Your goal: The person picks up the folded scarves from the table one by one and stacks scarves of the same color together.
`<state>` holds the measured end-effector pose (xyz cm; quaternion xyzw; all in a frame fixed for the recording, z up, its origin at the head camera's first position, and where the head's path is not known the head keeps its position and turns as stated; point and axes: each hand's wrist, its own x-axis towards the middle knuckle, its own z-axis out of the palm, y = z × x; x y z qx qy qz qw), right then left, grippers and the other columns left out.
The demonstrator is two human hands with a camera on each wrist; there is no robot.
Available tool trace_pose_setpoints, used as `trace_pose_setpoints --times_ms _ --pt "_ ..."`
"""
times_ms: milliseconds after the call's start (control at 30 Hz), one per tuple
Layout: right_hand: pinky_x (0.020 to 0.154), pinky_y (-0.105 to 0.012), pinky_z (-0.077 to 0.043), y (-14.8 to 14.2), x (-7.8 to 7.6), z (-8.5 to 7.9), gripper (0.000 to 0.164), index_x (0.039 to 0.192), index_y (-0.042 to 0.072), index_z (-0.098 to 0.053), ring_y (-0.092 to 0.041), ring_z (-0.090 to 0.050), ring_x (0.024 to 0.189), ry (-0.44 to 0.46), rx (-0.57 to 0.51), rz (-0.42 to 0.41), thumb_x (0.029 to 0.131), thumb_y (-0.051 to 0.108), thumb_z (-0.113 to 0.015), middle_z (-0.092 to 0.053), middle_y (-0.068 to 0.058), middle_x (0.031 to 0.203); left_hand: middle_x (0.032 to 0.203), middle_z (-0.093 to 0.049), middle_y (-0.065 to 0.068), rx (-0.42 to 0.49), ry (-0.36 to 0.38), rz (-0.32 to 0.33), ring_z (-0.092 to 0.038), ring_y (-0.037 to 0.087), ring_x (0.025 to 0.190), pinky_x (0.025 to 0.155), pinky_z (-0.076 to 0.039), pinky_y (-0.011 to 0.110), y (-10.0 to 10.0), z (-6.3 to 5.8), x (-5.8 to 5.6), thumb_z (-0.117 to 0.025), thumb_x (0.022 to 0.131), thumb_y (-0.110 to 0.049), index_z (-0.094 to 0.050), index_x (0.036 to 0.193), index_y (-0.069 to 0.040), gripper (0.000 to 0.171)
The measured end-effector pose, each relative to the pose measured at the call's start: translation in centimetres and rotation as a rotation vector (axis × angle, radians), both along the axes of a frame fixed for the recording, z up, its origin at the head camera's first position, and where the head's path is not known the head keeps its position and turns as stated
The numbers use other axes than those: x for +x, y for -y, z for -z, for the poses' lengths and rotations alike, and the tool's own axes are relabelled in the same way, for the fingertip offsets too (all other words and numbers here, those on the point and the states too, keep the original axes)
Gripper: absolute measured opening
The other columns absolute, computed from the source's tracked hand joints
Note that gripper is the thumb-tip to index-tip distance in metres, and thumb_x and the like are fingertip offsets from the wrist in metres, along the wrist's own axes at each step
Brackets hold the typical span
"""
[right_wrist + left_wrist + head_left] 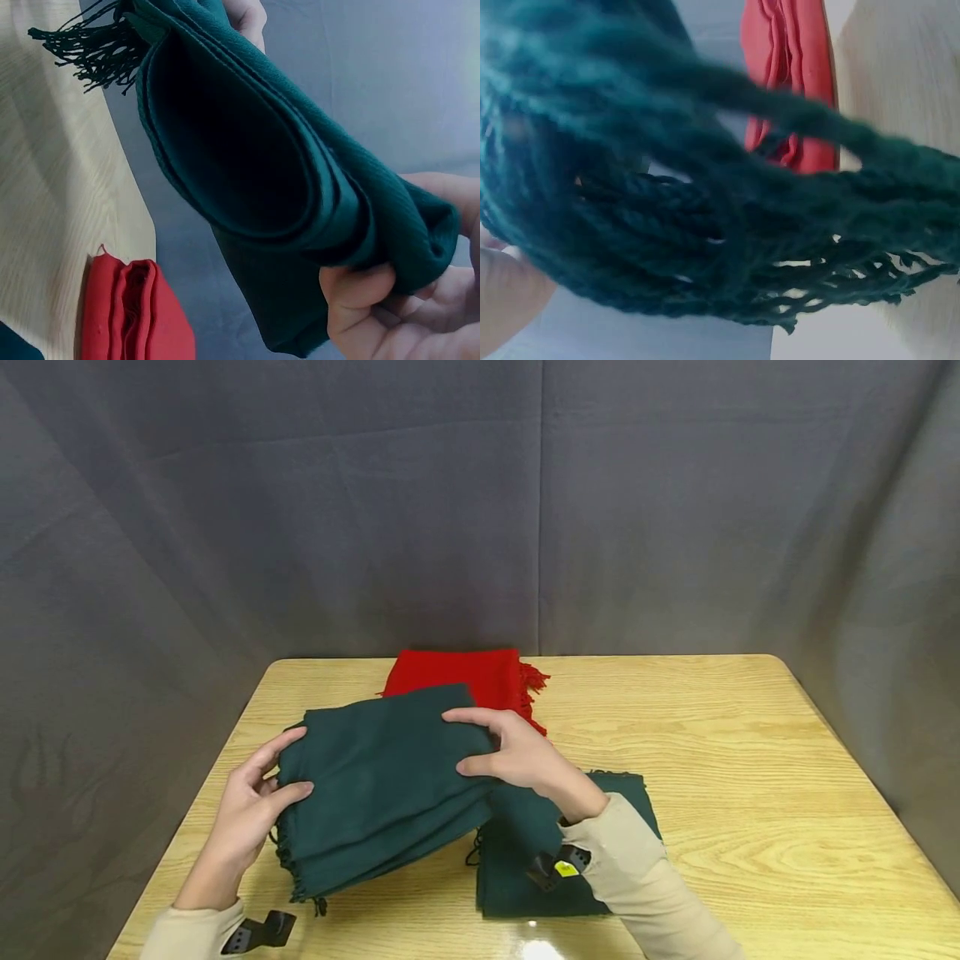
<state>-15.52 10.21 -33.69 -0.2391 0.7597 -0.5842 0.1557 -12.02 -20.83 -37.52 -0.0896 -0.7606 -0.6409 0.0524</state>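
Note:
Between my two hands a folded dark green scarf (pixel 382 777) is held up above the table, slanting up to the right. My left hand (pixel 251 802) grips its fringed left end, thumb on top. At the opposite end, my right hand (pixel 525 756) pinches the folded layers; in the right wrist view the thumb and fingers (pixel 360 292) curl round them, and the lower layers sag into a loop. Twisted green fringe (pixel 727 195) fills much of the left wrist view, hiding most of that hand.
A folded red scarf (pixel 453 670) with fringe on its right lies at the table's back, partly covered by the raised one. Under my right forearm lies a second folded dark green scarf (pixel 510 885). Grey curtain (pixel 637 527) hangs behind the wooden table (pixel 750 793).

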Motion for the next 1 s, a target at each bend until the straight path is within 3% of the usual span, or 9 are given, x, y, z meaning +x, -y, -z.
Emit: trace_pose_setpoints --times_ms 233,400,500,767,1000 --pt "0.081 -0.033 -0.048 -1.1 0.0 -0.1 0.054 0.13 0.002 -0.047 -0.021 -0.063 0.088 -0.015 -0.022 -0.022 0.079 -0.004 -0.063 -0.061 -0.013 0.11 0.12 -0.046 -0.001 0.004 -0.024 -0.015 -0.057 0.006 0.083 0.068 -0.047 0.018 -1.0 0.1 -0.1 -0.055 0.078 0.016 -0.044 0.133 -0.003 0.06" --pt "0.081 -0.034 -0.048 -1.7 0.1 -0.7 0.054 0.13 0.002 -0.047 -0.021 -0.062 0.089 -0.029 -0.015 -0.025 0.079 -0.003 -0.063 -0.06 -0.013 0.111 0.13 -0.039 0.001 -0.039 -0.031 -0.048 -0.042 0.005 0.062 0.061 -0.042 0.017 -1.7 -0.1 -0.1 -0.056 0.077 0.015 -0.045 0.133 -0.003 0.06" --pt "0.082 -0.033 -0.048 -2.0 0.2 -1.0 0.053 0.129 0.003 -0.048 -0.021 -0.061 0.092 -0.025 -0.007 -0.017 0.079 -0.003 -0.063 -0.059 -0.013 0.114 0.133 -0.037 0.008 -0.038 -0.024 -0.035 -0.039 0.005 0.059 0.06 -0.041 0.018 -2.0 -0.2 -0.3 -0.056 0.077 0.015 -0.045 0.133 -0.004 0.06" --pt "0.081 -0.034 -0.048 -3.0 0.5 -1.7 0.054 0.13 0.003 -0.047 -0.021 -0.062 0.091 -0.026 0.013 -0.002 0.079 -0.004 -0.063 -0.059 -0.013 0.113 0.133 -0.037 0.01 0.009 -0.032 0.026 -0.052 0.011 0.089 0.069 -0.045 0.018 -2.9 -0.4 -0.7 -0.057 0.077 0.015 -0.044 0.133 -0.001 0.059" --pt "0.082 -0.034 -0.048 -3.9 0.9 -1.8 0.053 0.129 0.001 -0.047 -0.022 -0.062 0.092 -0.04 0.006 0.025 0.079 -0.005 -0.062 -0.058 -0.014 0.114 0.126 -0.043 0.008 0.032 -0.025 0.071 -0.057 0.011 0.091 0.071 -0.048 0.021 -3.6 -0.5 -1.2 -0.057 0.078 0.014 -0.044 0.133 -0.002 0.059"
